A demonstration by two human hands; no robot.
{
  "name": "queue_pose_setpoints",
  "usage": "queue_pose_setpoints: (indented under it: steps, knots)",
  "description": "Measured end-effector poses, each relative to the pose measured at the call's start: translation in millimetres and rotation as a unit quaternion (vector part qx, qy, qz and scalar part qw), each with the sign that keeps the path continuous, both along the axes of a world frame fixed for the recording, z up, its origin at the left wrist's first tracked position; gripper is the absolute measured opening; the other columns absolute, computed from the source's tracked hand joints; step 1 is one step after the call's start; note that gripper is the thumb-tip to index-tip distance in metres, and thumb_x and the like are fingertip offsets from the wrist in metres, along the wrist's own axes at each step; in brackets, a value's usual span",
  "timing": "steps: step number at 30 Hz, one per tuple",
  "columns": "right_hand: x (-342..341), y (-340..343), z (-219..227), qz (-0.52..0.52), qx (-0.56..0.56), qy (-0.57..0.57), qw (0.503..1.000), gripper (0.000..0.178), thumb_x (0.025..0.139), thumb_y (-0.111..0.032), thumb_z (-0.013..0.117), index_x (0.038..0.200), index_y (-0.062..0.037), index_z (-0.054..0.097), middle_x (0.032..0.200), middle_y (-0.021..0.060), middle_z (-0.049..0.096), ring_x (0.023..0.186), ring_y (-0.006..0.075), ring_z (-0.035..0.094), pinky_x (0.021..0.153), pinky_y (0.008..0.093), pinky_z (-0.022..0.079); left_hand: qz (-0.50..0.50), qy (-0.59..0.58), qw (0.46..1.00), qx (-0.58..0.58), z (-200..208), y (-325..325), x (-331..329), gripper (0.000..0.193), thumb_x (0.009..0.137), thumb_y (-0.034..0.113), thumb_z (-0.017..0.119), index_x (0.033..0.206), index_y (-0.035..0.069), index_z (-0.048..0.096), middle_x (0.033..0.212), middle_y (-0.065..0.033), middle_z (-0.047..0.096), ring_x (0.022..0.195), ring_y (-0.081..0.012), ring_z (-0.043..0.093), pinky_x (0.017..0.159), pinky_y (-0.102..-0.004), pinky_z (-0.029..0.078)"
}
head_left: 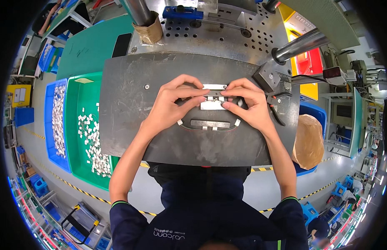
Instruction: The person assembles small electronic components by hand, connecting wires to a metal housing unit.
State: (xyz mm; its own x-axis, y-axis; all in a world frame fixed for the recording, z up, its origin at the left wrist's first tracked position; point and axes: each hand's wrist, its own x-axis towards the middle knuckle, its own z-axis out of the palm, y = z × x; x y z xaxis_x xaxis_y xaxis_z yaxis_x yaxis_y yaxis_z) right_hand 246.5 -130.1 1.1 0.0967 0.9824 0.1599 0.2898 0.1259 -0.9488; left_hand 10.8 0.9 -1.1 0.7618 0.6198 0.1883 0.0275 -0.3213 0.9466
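A small metal jig (212,106) with a bright front block lies on the dark work plate. Small white connectors (221,99) show in its middle. From the left, my left hand (173,102) is closed, thumb and fingertips pinched at the jig's edge. My right hand (248,102) pinches at the other side, its thumb near the bright block. What lies between the fingertips is hidden. Nearer to me is a grey metal bar (210,123). A thin wire with white connectors (238,122) curves around its front. Cutting pliers (277,107) with dark and orange handles rest right of my right hand.
The dark work plate (126,104) sits before a perforated metal machine bed (260,39) with steel columns. At left, a green bin (83,125) and a blue bin (56,154) hold many white connector pieces. A brown paper-lined bin (308,141) stands right; a dark metal block (266,77) sits behind the pliers.
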Motion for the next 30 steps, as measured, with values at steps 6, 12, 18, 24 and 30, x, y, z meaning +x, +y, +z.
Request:
queue_pose_setpoints:
  steps: [6, 12, 18, 24, 30]
  knots:
    - [3, 6, -3, -0.016, 0.044, -0.083, 0.995, 0.028, 0.082, 0.0, 0.084, 0.109, -0.0091, 0.085, 0.108, 0.0061, 0.068, 0.093, 0.0161, 0.07, 0.086, 0.0307, 0.055, 0.003, 0.017, 0.997, 0.072, 1, 7, -2, 0.027, 0.087, 0.002, 0.083, 0.113, 0.007, 0.083, 0.116, -0.0074, 0.069, 0.089, -0.0174, 0.072, 0.079, -0.033, 0.057]
    - [3, 1, 0, -0.017, 0.062, -0.208, 0.976, 0.033, 0.079, -0.008, 0.083, 0.111, -0.0153, 0.085, 0.115, 0.0055, 0.067, 0.099, 0.0196, 0.064, 0.101, 0.039, 0.044, -0.002, 0.023, 0.994, 0.107, 3, -1, -1, 0.029, 0.087, 0.002, 0.082, 0.115, 0.007, 0.082, 0.122, -0.0085, 0.069, 0.086, -0.0166, 0.07, 0.082, -0.0337, 0.058]
    - [-19, 2, 6, 0.016, 0.14, -0.274, 0.951, 0.039, 0.079, -0.009, 0.082, 0.117, -0.0184, 0.082, 0.135, 0.0075, 0.065, 0.124, 0.0295, 0.059, 0.105, 0.0433, 0.042, -0.005, 0.02, 0.998, -0.061, -2, -1, -2, 0.033, 0.09, -0.008, 0.071, 0.119, 0.007, 0.08, 0.126, -0.009, 0.069, 0.081, -0.0114, 0.07, 0.086, -0.0309, 0.056]
    - [-19, 3, 0, 0.025, 0.146, -0.289, 0.946, 0.034, 0.08, -0.01, 0.082, 0.113, -0.0186, 0.083, 0.135, 0.0063, 0.066, 0.126, 0.0295, 0.059, 0.104, 0.0431, 0.041, -0.007, -0.001, 0.997, -0.076, -3, 2, -3, 0.036, 0.087, -0.01, 0.069, 0.116, 0.008, 0.079, 0.125, -0.0099, 0.068, 0.073, -0.0104, 0.067, 0.089, -0.0338, 0.055]
    - [-21, 3, -3, 0.017, 0.151, -0.274, 0.95, 0.033, 0.081, -0.009, 0.083, 0.112, -0.0187, 0.084, 0.135, 0.0066, 0.067, 0.124, 0.0298, 0.06, 0.104, 0.0431, 0.042, -0.005, 0.018, 0.999, -0.028, -1, 1, -2, 0.034, 0.085, -0.006, 0.073, 0.115, 0.009, 0.078, 0.125, -0.007, 0.067, 0.086, -0.0132, 0.068, 0.091, -0.0348, 0.052]
